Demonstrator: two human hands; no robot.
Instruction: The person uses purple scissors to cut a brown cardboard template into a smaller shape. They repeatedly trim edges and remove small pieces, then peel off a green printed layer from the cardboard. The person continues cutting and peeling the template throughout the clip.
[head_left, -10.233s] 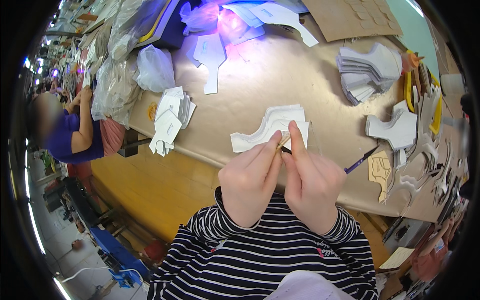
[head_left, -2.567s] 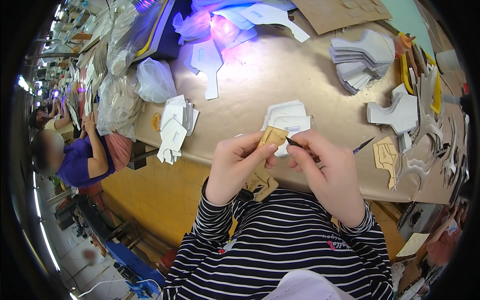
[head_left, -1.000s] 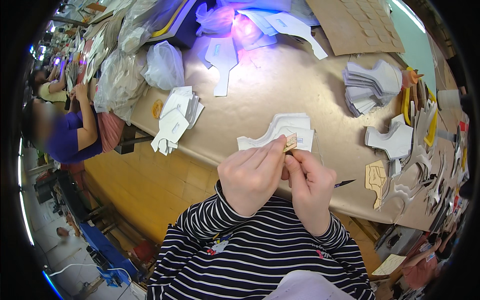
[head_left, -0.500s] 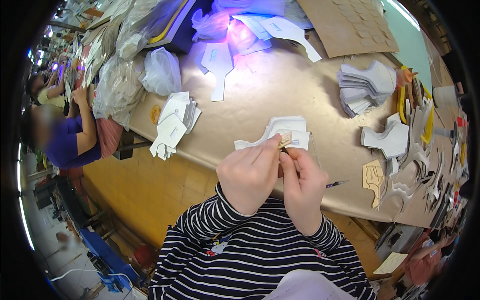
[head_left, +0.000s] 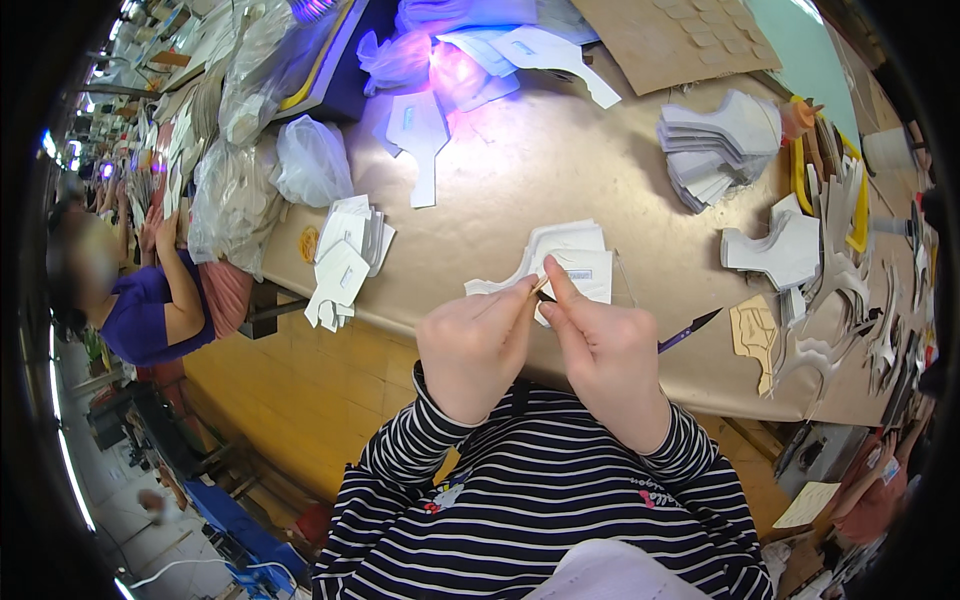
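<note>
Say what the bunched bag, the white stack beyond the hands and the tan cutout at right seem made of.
Bunched bag: probably plastic film, slightly glossy; translucent, crumpled.
White stack: perhaps card or coated fabric, matte; thin, flat layers.
Tan cutout: maybe wood or board, matte; flat, dark-lined.

Black-and-white striped top [head_left: 540, 480], long sleeves [head_left: 405, 440]

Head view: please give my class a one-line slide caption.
Left hand and right hand meet at a small tan piece near stacked white pieces.
</note>
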